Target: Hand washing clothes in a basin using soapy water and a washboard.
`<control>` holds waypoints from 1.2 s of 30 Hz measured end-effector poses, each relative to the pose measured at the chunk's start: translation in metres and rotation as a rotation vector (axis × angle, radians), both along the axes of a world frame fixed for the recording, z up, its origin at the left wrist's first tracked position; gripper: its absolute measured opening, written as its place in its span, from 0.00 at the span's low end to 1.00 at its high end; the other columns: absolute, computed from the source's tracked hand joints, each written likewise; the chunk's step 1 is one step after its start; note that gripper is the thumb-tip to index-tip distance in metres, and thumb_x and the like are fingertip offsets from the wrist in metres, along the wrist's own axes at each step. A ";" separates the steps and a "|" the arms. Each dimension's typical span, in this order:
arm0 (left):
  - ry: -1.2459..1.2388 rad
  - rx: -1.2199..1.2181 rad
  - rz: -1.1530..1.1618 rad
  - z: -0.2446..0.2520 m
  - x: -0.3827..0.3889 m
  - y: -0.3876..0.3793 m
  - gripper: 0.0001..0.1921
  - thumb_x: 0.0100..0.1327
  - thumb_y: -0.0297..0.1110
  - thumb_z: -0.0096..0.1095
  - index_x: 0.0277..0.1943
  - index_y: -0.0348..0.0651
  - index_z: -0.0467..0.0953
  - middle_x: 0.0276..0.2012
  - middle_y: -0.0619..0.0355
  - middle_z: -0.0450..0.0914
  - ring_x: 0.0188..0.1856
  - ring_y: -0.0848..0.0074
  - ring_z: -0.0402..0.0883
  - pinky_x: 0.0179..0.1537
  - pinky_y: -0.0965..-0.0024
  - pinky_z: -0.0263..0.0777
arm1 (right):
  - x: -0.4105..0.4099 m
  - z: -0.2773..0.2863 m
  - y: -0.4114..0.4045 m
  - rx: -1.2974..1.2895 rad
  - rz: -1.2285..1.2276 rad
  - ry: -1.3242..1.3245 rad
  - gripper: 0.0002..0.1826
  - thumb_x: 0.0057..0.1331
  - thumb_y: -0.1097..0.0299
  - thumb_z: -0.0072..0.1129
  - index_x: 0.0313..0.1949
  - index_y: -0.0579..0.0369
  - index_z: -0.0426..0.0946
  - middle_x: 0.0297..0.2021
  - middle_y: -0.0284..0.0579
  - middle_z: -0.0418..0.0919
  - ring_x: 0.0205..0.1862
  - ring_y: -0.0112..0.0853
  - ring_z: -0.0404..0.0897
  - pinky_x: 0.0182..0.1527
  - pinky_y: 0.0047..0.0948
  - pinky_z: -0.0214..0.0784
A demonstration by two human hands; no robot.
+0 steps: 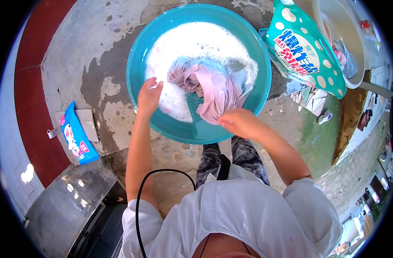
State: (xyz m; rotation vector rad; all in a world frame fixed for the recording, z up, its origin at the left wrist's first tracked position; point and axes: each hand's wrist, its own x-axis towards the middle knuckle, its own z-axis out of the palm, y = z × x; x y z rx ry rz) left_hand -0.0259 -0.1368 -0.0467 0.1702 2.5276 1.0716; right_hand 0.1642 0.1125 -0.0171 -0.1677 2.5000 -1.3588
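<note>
A round teal plastic basin [139,80] holds white suds [190,38] and a twisted, wet pink cloth [212,90] with a pale blue cloth [243,79] beside it. Part of a green ridged washboard [194,104] shows from under the pink cloth. Over the basin's left side is my left hand [148,96], thumb and fingers apart, holding nothing. My right hand [240,122], slightly blurred, has its curled fingers on the lower end of the pink cloth at the near rim.
Right of the basin stands a green detergent bag [308,48] bearing writing, against a white tub [358,42] with cloths inside. A blue bag [77,135] and a cardboard piece [88,124] lie at left. A black cable [140,193] loops past my left arm.
</note>
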 end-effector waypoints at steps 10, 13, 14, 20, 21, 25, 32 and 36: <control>-0.509 0.030 0.250 -0.054 -0.013 0.036 0.23 0.58 0.45 0.55 0.45 0.31 0.67 0.39 0.50 0.73 0.37 0.71 0.75 0.34 0.71 0.72 | -0.022 -0.044 0.039 0.964 -0.089 0.102 0.08 0.53 0.72 0.50 0.35 0.57 0.71 0.42 0.45 0.73 0.56 0.39 0.63 0.58 0.41 0.50; -0.331 0.484 0.581 -0.039 -0.007 0.022 0.19 0.61 0.39 0.51 0.47 0.31 0.64 0.44 0.49 0.71 0.42 0.69 0.74 0.41 0.70 0.70 | -0.022 -0.026 0.051 0.805 -0.166 0.006 0.09 0.54 0.72 0.51 0.36 0.57 0.70 0.41 0.47 0.73 0.52 0.38 0.67 0.56 0.38 0.53; -0.318 0.478 0.590 -0.030 -0.007 0.016 0.19 0.61 0.39 0.51 0.47 0.31 0.64 0.44 0.49 0.71 0.42 0.69 0.74 0.41 0.70 0.70 | -0.022 -0.011 0.054 0.650 -0.291 0.048 0.09 0.54 0.73 0.51 0.36 0.57 0.70 0.40 0.48 0.73 0.49 0.38 0.70 0.54 0.37 0.56; -0.429 1.342 0.247 0.046 -0.011 0.024 0.15 0.57 0.29 0.45 0.47 0.35 0.64 0.49 0.49 0.69 0.53 0.66 0.67 0.56 0.63 0.56 | -0.024 0.073 0.041 -0.181 -0.440 0.099 0.08 0.54 0.79 0.50 0.35 0.57 0.66 0.34 0.48 0.71 0.38 0.42 0.72 0.43 0.34 0.63; -0.486 1.426 0.187 0.050 -0.009 0.024 0.13 0.55 0.28 0.46 0.44 0.36 0.65 0.48 0.49 0.70 0.52 0.67 0.68 0.55 0.65 0.58 | -0.028 0.078 0.033 -0.181 -0.439 0.104 0.08 0.54 0.79 0.50 0.35 0.57 0.66 0.34 0.48 0.71 0.38 0.42 0.72 0.43 0.34 0.63; -0.443 1.435 0.013 0.062 0.002 0.041 0.07 0.51 0.23 0.48 0.35 0.40 0.64 0.46 0.48 0.72 0.48 0.68 0.71 0.50 0.67 0.63 | -0.053 0.089 0.005 -0.361 -0.212 0.490 0.08 0.56 0.78 0.49 0.37 0.58 0.65 0.32 0.48 0.70 0.34 0.40 0.73 0.39 0.32 0.65; -0.124 0.954 -0.501 0.094 0.012 0.070 0.09 0.49 0.17 0.46 0.27 0.43 0.58 0.46 0.44 0.72 0.48 0.64 0.72 0.44 0.67 0.68 | -0.046 0.071 0.009 -0.482 -0.528 0.144 0.05 0.59 0.76 0.48 0.36 0.58 0.66 0.28 0.43 0.71 0.27 0.31 0.72 0.32 0.25 0.64; 0.076 0.778 -0.716 0.098 0.015 0.079 0.10 0.53 0.23 0.52 0.23 0.42 0.58 0.52 0.45 0.67 0.53 0.58 0.67 0.50 0.60 0.62 | -0.042 0.067 0.008 -0.524 -0.483 0.214 0.04 0.56 0.77 0.53 0.32 0.58 0.70 0.35 0.43 0.72 0.30 0.25 0.72 0.33 0.23 0.64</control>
